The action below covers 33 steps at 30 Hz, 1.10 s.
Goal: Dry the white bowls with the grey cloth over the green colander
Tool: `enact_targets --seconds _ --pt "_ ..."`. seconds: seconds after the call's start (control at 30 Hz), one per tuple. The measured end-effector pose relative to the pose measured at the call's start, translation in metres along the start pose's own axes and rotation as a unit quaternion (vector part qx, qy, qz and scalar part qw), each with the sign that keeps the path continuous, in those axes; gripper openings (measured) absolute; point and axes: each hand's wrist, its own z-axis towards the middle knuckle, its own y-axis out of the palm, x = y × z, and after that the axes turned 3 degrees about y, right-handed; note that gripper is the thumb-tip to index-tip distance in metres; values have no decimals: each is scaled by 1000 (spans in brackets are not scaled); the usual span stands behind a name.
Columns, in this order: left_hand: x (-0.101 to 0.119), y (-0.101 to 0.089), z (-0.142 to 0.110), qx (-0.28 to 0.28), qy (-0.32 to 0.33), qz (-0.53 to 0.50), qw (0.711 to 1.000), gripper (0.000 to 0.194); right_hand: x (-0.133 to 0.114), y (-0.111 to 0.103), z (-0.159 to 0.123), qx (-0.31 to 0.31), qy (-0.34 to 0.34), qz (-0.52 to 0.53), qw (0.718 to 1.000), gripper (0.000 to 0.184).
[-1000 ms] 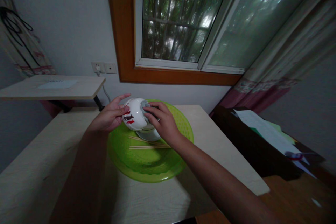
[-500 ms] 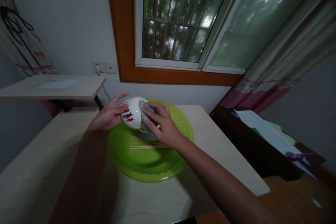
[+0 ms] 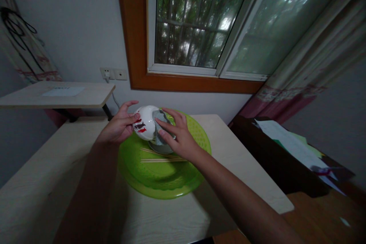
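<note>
My left hand [image 3: 121, 124] grips a white bowl [image 3: 147, 122] with red and dark markings, tilted on its side. Against the bowl's right side my right hand [image 3: 178, 133] presses a grey cloth [image 3: 161, 120], its fingers bent over it. Both hands are above a large green plastic basin [image 3: 160, 175]. Inside the basin, below the bowl, lie pale wooden chopsticks [image 3: 160, 160]. Another light dish [image 3: 161, 148] shows in part under the cloth, mostly hidden by the cloth and my right hand.
The basin stands on a pale wooden table [image 3: 240, 160]. At the left a small raised shelf [image 3: 94, 97] holds a paper sheet [image 3: 63, 91]. A wall and a window [image 3: 200, 26] rise behind. To the right, papers [image 3: 294, 145] lie on a dark cabinet.
The fingers of my right hand have lifted and spread a little on the cloth, showing more of it. The bowl and my left hand have barely moved.
</note>
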Motion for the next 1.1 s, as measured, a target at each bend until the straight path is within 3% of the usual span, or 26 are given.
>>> enact_targets --seconds 0.23,0.5,0.73,0.9,1.1 --pt "0 2 -1 -5 20 7 1000 72 12 6 0 28 51 -35 998 39" --pt "1 2 -1 2 15 1 1000 71 0 3 0 -2 8 -29 1000 36" --pt "-2 0 2 -9 26 -15 1000 68 13 8 1 23 61 -95 993 40" --pt "0 -3 2 8 33 -25 999 67 12 3 -5 -5 24 -56 998 37" --pt "-4 7 2 -2 24 -45 999 63 4 3 3 -13 -5 -37 999 42"
